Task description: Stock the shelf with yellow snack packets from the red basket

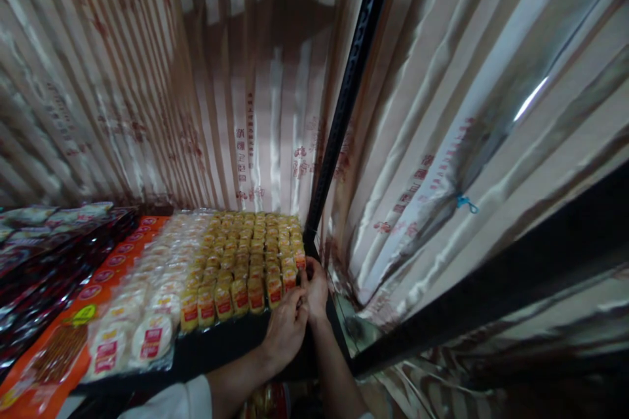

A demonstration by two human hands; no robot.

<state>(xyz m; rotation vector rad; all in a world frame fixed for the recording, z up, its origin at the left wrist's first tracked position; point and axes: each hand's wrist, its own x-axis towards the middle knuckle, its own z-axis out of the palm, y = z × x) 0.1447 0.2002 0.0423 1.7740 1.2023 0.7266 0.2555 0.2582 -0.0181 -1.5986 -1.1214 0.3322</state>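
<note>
Packets (246, 255) lie just ahead; our left hand (285, 330) and right hand (316, 288) meet at their front-right corner, fingers narrow, grip unclear.

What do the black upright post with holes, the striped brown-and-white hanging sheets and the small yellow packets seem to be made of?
Black upright post: probably painted metal, matt, with punched holes along it. Striped brown-and-white hanging sheets: likely glossy plastic film, given glare streaks and soft folds. Small yellow packets: apparently shiny plastic wrappers with red labels.
</note>
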